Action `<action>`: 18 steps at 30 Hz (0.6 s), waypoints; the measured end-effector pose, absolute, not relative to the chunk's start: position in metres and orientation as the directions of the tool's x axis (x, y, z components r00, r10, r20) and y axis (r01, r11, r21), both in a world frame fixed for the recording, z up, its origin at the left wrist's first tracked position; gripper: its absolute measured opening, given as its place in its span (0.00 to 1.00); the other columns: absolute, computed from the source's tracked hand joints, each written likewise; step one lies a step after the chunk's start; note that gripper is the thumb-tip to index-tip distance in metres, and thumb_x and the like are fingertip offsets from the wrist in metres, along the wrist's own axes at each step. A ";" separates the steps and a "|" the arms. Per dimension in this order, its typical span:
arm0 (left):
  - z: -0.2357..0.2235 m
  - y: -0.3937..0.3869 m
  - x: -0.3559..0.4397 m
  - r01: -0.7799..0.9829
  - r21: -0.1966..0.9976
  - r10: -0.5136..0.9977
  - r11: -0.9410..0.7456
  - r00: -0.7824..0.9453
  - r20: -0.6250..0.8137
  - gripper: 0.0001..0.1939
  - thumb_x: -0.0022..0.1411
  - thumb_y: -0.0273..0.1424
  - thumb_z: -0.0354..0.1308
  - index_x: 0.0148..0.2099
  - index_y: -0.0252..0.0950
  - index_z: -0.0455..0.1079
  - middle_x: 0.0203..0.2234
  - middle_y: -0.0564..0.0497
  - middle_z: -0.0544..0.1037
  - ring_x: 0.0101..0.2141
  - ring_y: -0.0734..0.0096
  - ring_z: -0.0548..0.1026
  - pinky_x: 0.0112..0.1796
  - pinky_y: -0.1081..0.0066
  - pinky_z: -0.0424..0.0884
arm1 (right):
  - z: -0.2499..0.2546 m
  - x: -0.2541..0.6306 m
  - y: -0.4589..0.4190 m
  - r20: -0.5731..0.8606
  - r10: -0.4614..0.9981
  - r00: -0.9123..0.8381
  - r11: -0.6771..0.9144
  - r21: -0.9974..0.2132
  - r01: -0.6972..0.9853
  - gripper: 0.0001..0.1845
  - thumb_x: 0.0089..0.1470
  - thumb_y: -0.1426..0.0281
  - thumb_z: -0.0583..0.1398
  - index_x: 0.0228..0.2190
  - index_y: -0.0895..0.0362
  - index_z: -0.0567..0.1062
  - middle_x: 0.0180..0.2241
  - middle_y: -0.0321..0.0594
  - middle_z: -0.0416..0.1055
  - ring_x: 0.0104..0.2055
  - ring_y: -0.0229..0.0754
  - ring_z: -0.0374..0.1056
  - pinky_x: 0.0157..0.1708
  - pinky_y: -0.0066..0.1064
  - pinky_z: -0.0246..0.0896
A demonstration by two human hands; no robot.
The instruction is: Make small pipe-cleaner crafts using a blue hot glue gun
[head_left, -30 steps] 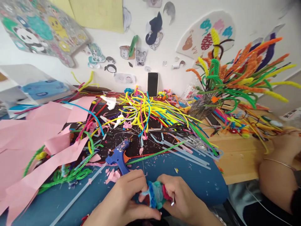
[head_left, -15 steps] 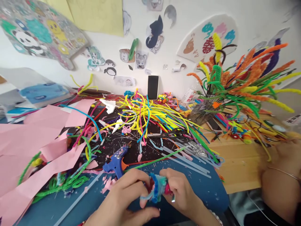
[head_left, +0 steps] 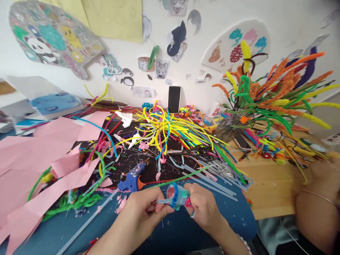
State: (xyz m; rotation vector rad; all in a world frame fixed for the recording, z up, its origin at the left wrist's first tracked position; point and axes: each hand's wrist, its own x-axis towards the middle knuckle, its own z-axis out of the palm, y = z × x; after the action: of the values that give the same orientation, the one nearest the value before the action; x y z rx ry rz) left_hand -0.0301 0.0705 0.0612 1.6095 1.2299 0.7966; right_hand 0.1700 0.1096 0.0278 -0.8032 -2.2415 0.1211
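Observation:
Over the blue mat's near part I hold a small blue and teal pipe-cleaner craft [head_left: 181, 197]. It is cup-like, with a darker blue rim facing left and a pink bit at its right end. My right hand [head_left: 206, 206] is closed around that right end. Fingers of my left hand [head_left: 145, 209] pinch a light blue strip [head_left: 164, 201] that sticks out from the rim. Just beyond my left hand lies a blue glue gun [head_left: 132, 179] with an orange trigger, and a long translucent glue stick [head_left: 89, 221] runs from its back end.
Yellow pipe cleaners [head_left: 183, 127] heap at the back, with scissors [head_left: 191, 151] and loose glue sticks [head_left: 212, 182] nearer. Pink paper [head_left: 53, 184] spreads left. A vase [head_left: 225, 129] of fuzzy stems stands right. Another person's arm [head_left: 316, 212] rests at the right edge.
My left fingers have closed from a spread grip beside the rim into a pinch on the light blue strip. The craft has risen slightly, and the view has shifted a little.

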 end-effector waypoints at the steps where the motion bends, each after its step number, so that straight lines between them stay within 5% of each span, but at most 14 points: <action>1: 0.060 0.070 -0.030 0.326 0.945 0.949 -0.005 0.298 -0.098 0.22 0.64 0.36 0.56 0.24 0.40 0.47 0.17 0.63 0.49 0.20 0.78 0.46 0.20 0.75 0.46 | 0.028 0.170 0.110 0.631 0.572 -0.524 0.803 -0.299 0.515 0.18 0.60 0.77 0.48 0.19 0.53 0.58 0.21 0.34 0.61 0.21 0.37 0.52 0.22 0.29 0.45; 5: 0.067 0.067 -0.035 0.306 0.948 0.897 0.087 0.391 -0.209 0.19 0.63 0.41 0.56 0.27 0.40 0.51 0.19 0.62 0.51 0.21 0.77 0.49 0.20 0.74 0.46 | 0.029 0.171 0.110 0.686 0.513 -0.516 0.831 -0.245 0.500 0.19 0.61 0.78 0.47 0.20 0.53 0.58 0.22 0.35 0.63 0.21 0.38 0.50 0.22 0.31 0.44; 13: 0.086 0.078 -0.033 0.539 0.835 0.897 -0.110 0.415 -0.149 0.14 0.69 0.37 0.47 0.30 0.38 0.59 0.23 0.59 0.63 0.25 0.75 0.59 0.27 0.73 0.54 | 0.026 0.171 0.110 0.641 0.510 -0.573 0.836 -0.212 0.507 0.13 0.62 0.75 0.49 0.26 0.52 0.60 0.33 0.40 0.76 0.24 0.39 0.60 0.24 0.32 0.52; 16: 0.082 0.079 -0.031 0.494 0.861 0.874 -0.120 0.463 -0.144 0.16 0.69 0.36 0.46 0.28 0.38 0.57 0.22 0.59 0.61 0.25 0.75 0.58 0.27 0.74 0.54 | 0.034 0.168 0.107 0.616 0.518 -0.593 0.852 -0.317 0.416 0.11 0.60 0.71 0.56 0.28 0.52 0.59 0.48 0.48 0.75 0.39 0.44 0.72 0.34 0.35 0.65; 18: 0.077 0.078 -0.029 0.448 0.888 0.866 -0.108 0.481 -0.137 0.15 0.69 0.35 0.46 0.28 0.38 0.58 0.22 0.59 0.61 0.24 0.75 0.58 0.26 0.74 0.53 | 0.039 0.165 0.103 0.627 0.502 -0.596 0.865 -0.379 0.330 0.13 0.58 0.70 0.59 0.27 0.51 0.58 0.52 0.49 0.73 0.49 0.47 0.71 0.43 0.37 0.68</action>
State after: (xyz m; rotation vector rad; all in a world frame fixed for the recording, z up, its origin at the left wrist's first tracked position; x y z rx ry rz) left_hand -0.0289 0.0782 0.0766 1.7352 1.1237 0.5273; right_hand 0.1653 0.1033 0.0392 -0.5984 -2.2591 0.2861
